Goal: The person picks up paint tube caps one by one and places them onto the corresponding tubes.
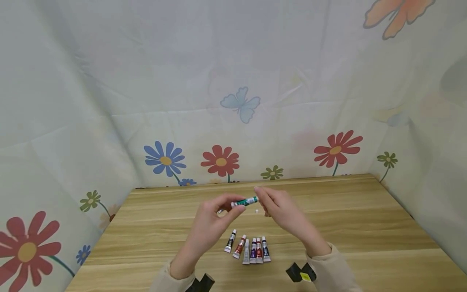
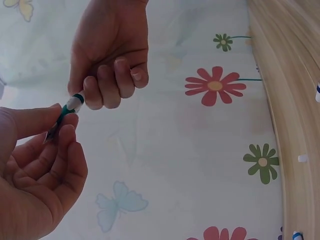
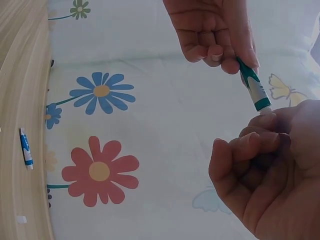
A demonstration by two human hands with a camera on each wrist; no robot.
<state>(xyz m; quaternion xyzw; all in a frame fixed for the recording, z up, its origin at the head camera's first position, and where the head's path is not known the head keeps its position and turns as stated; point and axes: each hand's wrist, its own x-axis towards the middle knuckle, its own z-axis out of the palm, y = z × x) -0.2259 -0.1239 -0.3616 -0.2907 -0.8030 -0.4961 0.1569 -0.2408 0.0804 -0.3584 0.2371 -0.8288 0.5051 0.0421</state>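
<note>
A small green and white paint tube (image 1: pixel 246 201) is held up above the table, its end tilted toward the right. My left hand (image 1: pixel 213 221) pinches its flat tail between thumb and fingers. At the other end, my right hand (image 1: pixel 282 209) pinches the white tip (image 3: pixel 266 111), with the remaining fingers curled in. The right fingers partly hide that tip. Below the hands lies a small white cap (image 1: pixel 257 211). In the right wrist view a blue and white tube (image 3: pixel 26 149) lies on the table; the left hand mostly hides it in the head view.
Nearer to me, several paint tubes lie in a loose row, among them a black one (image 1: pixel 230 241), a red-orange one (image 1: pixel 239 246), a silver one (image 1: pixel 246 251) and a purple one (image 1: pixel 253 250). The wooden table (image 1: pixel 146 227) meets a flower-printed cloth (image 1: pixel 189 121) at its back and sides.
</note>
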